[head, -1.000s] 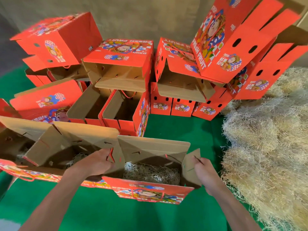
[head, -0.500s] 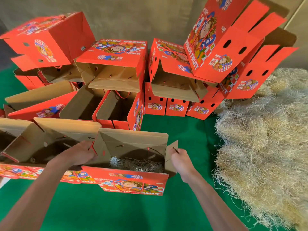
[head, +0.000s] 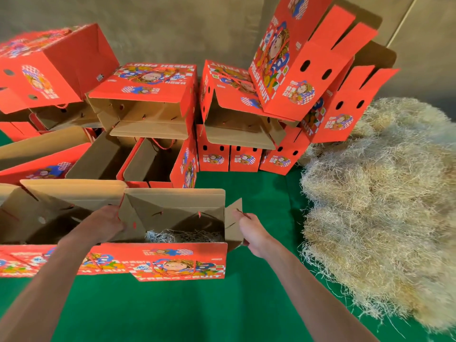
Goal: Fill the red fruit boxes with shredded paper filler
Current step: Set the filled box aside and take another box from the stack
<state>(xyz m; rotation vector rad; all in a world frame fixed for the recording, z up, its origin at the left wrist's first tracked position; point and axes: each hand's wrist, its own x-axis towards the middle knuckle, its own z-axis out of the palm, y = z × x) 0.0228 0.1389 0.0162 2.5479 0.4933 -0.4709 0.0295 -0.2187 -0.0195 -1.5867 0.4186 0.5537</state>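
Note:
An open red fruit box [head: 172, 262] stands in front of me on the green cloth, with a thin layer of shredded paper [head: 182, 236] in its bottom. My left hand [head: 103, 224] grips the box's left side flap. My right hand [head: 251, 230] pinches the right side flap [head: 233, 218], which stands up. A large heap of pale shredded paper filler [head: 380, 206] lies to the right of the box.
Another open box [head: 37, 208] adjoins on the left. Several more red boxes [head: 148, 107] are stacked and tilted behind, some open and on their sides. A tall box [head: 296, 53] leans at the back right. Green cloth [head: 197, 312] covers the surface near me.
The box with both my hands on its flaps has slid left and slightly away from the filler heap. Both hands keep their hold.

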